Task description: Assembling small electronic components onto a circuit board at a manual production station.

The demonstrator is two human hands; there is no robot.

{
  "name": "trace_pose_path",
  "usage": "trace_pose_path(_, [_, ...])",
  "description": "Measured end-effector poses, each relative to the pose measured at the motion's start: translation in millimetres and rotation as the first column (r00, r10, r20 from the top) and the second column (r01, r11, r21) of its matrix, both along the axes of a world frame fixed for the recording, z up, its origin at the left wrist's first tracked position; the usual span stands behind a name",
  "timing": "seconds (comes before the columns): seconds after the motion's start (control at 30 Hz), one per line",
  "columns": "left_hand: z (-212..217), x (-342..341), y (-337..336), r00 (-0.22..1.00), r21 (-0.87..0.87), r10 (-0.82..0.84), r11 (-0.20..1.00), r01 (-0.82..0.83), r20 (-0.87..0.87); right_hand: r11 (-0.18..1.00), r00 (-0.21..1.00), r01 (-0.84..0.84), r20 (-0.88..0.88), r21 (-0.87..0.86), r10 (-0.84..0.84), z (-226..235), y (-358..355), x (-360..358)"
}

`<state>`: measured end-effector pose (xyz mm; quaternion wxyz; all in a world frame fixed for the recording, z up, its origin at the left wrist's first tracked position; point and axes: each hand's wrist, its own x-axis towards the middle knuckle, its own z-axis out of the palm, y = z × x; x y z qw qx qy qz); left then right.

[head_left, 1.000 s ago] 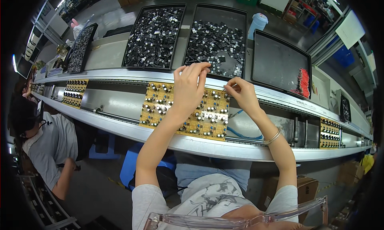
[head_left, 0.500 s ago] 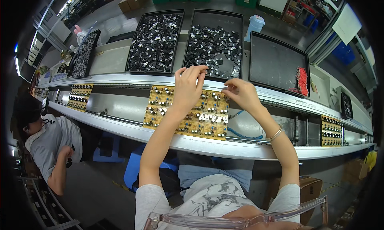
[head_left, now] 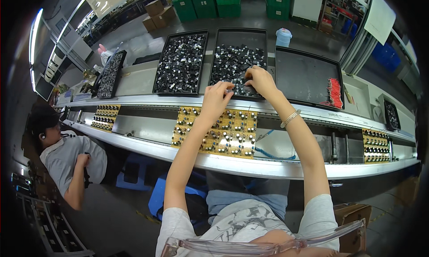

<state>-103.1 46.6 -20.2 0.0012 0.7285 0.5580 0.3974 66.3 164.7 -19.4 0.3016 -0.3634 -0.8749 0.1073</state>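
Black parts (head_left: 236,59) in a tray (head_left: 241,36) lie at your right grip (head_left: 262,82), a yellow circuit board (head_left: 228,143) is near your left grip (head_left: 215,100), and I cannot tell whether either is closed.

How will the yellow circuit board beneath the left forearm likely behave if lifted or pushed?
The yellow circuit board looks flat, so probably stiff and apt to slide, not roll. Its crowded upright components could bend if pressed.
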Motion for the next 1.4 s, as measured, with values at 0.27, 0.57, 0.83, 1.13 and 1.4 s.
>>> trace_pose_path(0.27, [2.0, 17.0, 55.3, 0.952, -0.036, 0.030, 0.998, -0.043, -0.303, 0.999, 0.937, -0.011, -0.349, 0.033, 0.022, 12.7, -29.7, 33.8])
trace_pose_path(0.57, [0.9, 20.3, 74.7, 0.925, 0.034, 0.054, 0.998, -0.045, -0.375, 0.857, 0.875, -0.249, -0.484, -0.450, 0.000, 17.6, -93.7, 71.3])
trace_pose_path(0.83, [4.4, 23.1, 50.1, 0.959, 0.137, 0.117, 0.987, -0.083, -0.258, 0.937, 0.962, -0.194, -0.243, -0.289, 0.124, -5.4, -103.3, 61.2])
trace_pose_path(1.13, [6.4, 18.5, -7.1, 0.966, -0.065, -0.117, 0.989, 0.135, 0.228, 0.943, 0.989, -0.144, -0.085, -0.299, 0.124, -14.2, -100.4, 51.7])
trace_pose_path(1.4, [16.4, 13.6, -21.0, 0.951, -0.313, -0.177, 0.915, 0.254, 0.253, 0.943, 0.994, -0.104, -0.054, -0.316, 0.092, -6.4, -104.6, 48.9])
